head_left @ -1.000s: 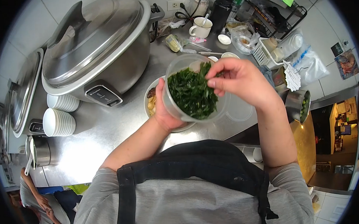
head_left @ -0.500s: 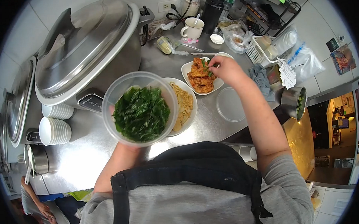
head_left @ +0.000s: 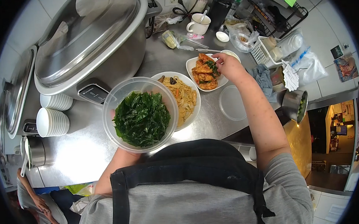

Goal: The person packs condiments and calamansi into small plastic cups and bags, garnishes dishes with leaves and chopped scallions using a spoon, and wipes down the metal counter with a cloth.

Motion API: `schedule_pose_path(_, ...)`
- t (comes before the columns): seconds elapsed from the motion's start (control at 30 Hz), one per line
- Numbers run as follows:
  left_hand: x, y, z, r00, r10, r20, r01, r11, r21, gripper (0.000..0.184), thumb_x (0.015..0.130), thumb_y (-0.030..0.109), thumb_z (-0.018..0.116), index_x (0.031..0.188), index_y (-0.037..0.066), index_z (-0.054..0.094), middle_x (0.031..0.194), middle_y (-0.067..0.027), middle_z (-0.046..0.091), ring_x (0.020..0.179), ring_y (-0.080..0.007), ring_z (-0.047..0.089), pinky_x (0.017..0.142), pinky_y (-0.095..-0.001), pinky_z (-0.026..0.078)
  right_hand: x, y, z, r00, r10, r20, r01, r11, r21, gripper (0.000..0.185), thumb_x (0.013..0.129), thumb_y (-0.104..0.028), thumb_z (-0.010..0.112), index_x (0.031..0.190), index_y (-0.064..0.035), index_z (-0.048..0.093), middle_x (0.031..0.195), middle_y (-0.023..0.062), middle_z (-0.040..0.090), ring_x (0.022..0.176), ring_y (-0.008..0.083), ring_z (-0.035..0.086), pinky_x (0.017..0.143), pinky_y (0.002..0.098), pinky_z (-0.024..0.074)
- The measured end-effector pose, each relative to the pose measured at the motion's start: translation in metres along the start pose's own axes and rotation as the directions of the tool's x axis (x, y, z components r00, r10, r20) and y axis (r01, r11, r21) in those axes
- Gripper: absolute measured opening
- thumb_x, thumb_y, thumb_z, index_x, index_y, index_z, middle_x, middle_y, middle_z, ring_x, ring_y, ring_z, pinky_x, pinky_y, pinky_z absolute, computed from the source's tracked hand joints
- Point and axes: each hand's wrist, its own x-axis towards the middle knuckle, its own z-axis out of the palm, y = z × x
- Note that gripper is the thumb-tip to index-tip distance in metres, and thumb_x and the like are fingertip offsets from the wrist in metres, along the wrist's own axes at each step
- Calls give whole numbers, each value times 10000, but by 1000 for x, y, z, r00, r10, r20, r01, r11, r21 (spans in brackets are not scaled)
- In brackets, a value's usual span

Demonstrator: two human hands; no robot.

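Note:
My left hand [head_left: 127, 153] holds a clear round tub [head_left: 106, 124] of dark green leaves [head_left: 141, 119] from beneath, most of its fingers hidden by it. Beside the tub, partly behind its rim, is a white plate [head_left: 195, 116] of noodles [head_left: 184, 100]. Over the right edge of a white dish [head_left: 192, 63] of orange-brown fried pieces [head_left: 205, 76] is my right hand [head_left: 229, 66]. Its fingertips are near dark green leaves lying on the fried pieces; whether they pinch any leaf is too small to tell. A clear round lid [head_left: 232, 103] lies on the counter to the right.
Large steel cookers [head_left: 88, 44] stand at the left, with stacked white cups [head_left: 52, 122] in front. Behind are a mug [head_left: 198, 24], black bottle [head_left: 220, 10] and white basket [head_left: 261, 52]. A steel pot [head_left: 294, 105] sits right. Another person's hands [head_left: 42, 205] show lower left.
My right hand has gone from the tub to the fried-food dish, where green leaves now lie. My left hand has moved the tub left and down, uncovering the noodles.

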Motion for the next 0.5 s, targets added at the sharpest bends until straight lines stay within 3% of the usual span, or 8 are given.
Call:
schedule_pose_path(0.07, 3, -1, -1, 998, 19, 63, -19, 1000, 1, 846, 850, 732, 304, 1410, 100, 346, 1420, -170, 390, 1268, -334, 429, 1063, -470, 372, 0, -3, -3, 993, -15, 119, 22, 998, -58, 273, 844, -47, 596, 1112, -72, 646, 900, 80, 659, 809, 175, 637, 736, 299, 508)
schedule_pose_path(0.17, 2, -1, 2, 999, 11, 52, -10, 1000, -24, 834, 854, 725, 305, 1406, 101, 352, 1412, -167, 397, 1268, -328, 429, 1063, -464, 374, -6, -12, -6, 999, -37, 8, 37, 999, -27, 211, 838, -106, 606, 1035, -92, 680, 912, 130, 677, 792, 249, 648, 739, 345, 506)
schedule_pose_path(0.3, 0, -1, -2, 1000, -11, 1, 11, 1000, -4, 828, 855, 721, 308, 1404, 103, 354, 1401, -164, 408, 1260, -329, 435, 1060, -467, 377, -11, -16, -4, 996, -79, 32, 81, 994, -69, 213, 839, -111, 612, 1038, -102, 688, 902, 125, 675, 795, 242, 644, 738, 331, 505)
schedule_pose_path(0.37, -1, -2, -1, 1000, -9, 4, 9, 1000, -8, 833, 852, 725, 309, 1405, 103, 351, 1395, -162, 414, 1254, -325, 441, 1059, -469, 377, -12, -15, -2, 967, -254, -6, 251, 960, -122, 221, 846, -105, 607, 1051, -110, 690, 888, 122, 673, 805, 230, 643, 739, 319, 505)
schedule_pose_path(0.5, -1, -2, 4, 1000, -21, 3, 21, 1000, 11, 838, 850, 725, 314, 1405, 98, 351, 1391, -165, 417, 1248, -323, 448, 1058, -466, 380, -19, -18, -4, 987, -160, -11, 160, 987, 28, 202, 866, -100, 612, 1055, -79, 680, 848, 88, 656, 764, 174, 609, 717, 300, 489)
